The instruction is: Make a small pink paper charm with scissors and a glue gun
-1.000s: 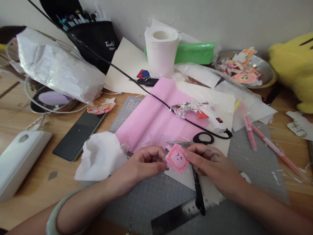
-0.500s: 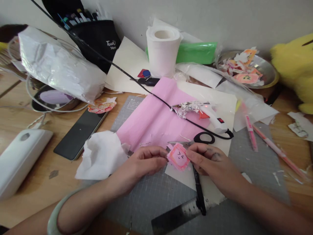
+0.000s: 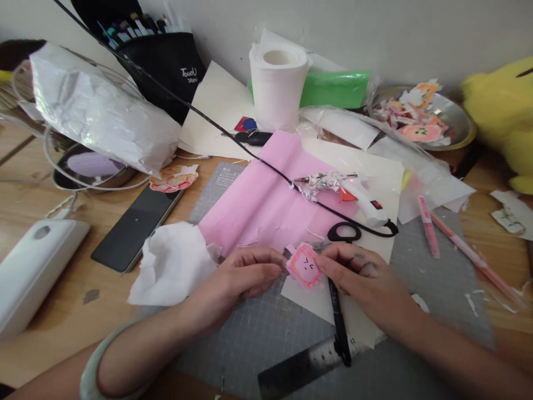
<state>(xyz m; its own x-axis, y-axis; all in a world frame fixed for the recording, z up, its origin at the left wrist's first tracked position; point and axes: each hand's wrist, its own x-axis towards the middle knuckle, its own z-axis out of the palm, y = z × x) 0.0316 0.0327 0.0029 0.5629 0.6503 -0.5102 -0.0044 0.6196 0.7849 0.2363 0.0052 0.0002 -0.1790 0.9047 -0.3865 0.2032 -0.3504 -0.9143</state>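
A small pink paper cutout (image 3: 305, 266) with a drawn face is held up between my two hands. My right hand (image 3: 353, 272) pinches its right edge between thumb and fingers. At its left edge, the fingertips of my left hand (image 3: 254, 272) are pressed together on it. Behind the cutout lie scissors (image 3: 345, 232) with black handles, their blades partly hidden. Below my right hand a black pen (image 3: 339, 322) rests on white paper and touches a metal ruler (image 3: 300, 366). Pink crepe paper (image 3: 258, 194) lies beyond my hands.
A hot glue gun (image 3: 366, 205) with its black cord lies on the pink paper. Crumpled tissue (image 3: 172, 264) and a phone (image 3: 135, 230) are at left. A toilet roll (image 3: 278, 89) stands at the back, a metal bowl of cutouts (image 3: 460, 119) back right, pink markers (image 3: 428, 228) at right.
The cutout has shifted very slightly and stays between both hands. My left fingertips have moved a little to the left. The scissors' handle has shifted slightly left.
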